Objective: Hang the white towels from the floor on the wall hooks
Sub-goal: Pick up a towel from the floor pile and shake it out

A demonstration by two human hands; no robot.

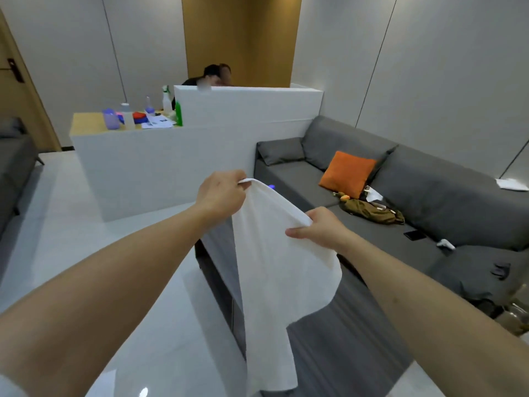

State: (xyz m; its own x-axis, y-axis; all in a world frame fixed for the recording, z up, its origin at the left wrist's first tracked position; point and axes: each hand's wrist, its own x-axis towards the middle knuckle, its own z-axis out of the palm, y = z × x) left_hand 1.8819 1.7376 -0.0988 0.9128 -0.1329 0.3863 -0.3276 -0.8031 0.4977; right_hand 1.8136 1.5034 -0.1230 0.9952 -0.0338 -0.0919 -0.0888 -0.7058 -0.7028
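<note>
Hanging between two outstretched bare arms, one white towel (274,270) was held up in the air in front of the person, above the pale glossy floor (57,239) and a dark low table (223,282) beneath it. Left hand (220,196): fingers curled, pinching the towel's upper corner. Right hand (317,229): fingers curled round the top edge, thumb lying straight along the near side of the cloth. Top edge slack and arched between the two hands; the rest of the cloth falling freely to the lower border of the view, its far side bulging outward to the right.

Surroundings recorded:
- White partition desk (160,167) behind the towel, with a wooden top carrying a green bottle (179,113), a clear spray bottle (166,100), a lilac plastic jug (111,118), papers (157,123) and small red and blue items.
- Person seated behind the raised part of the desk, only partly visible.
- Grey sofa (429,202) to the right, against the pale wall, bearing an orange cushion (347,173), a grey cushion (282,151), an olive-green bag (372,212), a dark phone (415,234) and a folded white cloth (512,184) on its backrest.
- Wooden door (17,90) at far left.
</note>
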